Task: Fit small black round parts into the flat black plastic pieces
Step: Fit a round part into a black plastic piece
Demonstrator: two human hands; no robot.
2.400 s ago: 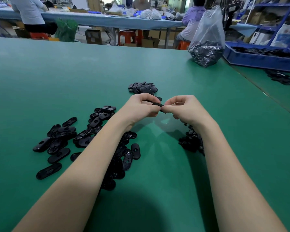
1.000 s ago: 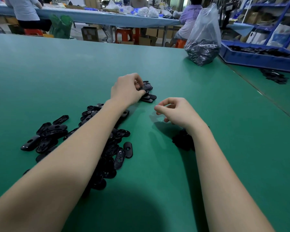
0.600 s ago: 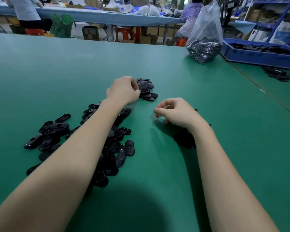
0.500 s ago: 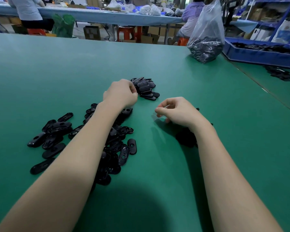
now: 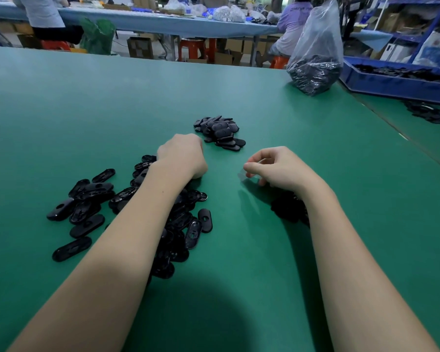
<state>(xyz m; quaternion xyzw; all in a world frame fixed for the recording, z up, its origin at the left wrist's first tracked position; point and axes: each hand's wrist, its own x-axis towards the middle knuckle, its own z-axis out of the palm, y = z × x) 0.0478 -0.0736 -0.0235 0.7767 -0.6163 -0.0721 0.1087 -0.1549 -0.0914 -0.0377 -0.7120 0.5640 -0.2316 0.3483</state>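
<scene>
Head view: now that a fitted piece has been dropped on the far pile point(image 5: 220, 132), the left hand point(image 5: 182, 154) is curled over the unfitted flat pieces point(image 5: 178, 219) on the worktop point(image 5: 239, 275).
Left grip: contents cannot be told.
Right hand point(image 5: 277, 168): loosely curled, nothing seen pinched, above the round parts point(image 5: 288, 208).
Meaning: another cycle is judged starting.

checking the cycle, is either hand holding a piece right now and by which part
Cannot tell for the left hand: its fingers curl down out of view. The right hand has thumb and forefinger together, nothing visible between.

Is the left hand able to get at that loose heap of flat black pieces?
Probably yes: the left hand sits right at the heap of flat pieces, with nothing between them.
</scene>
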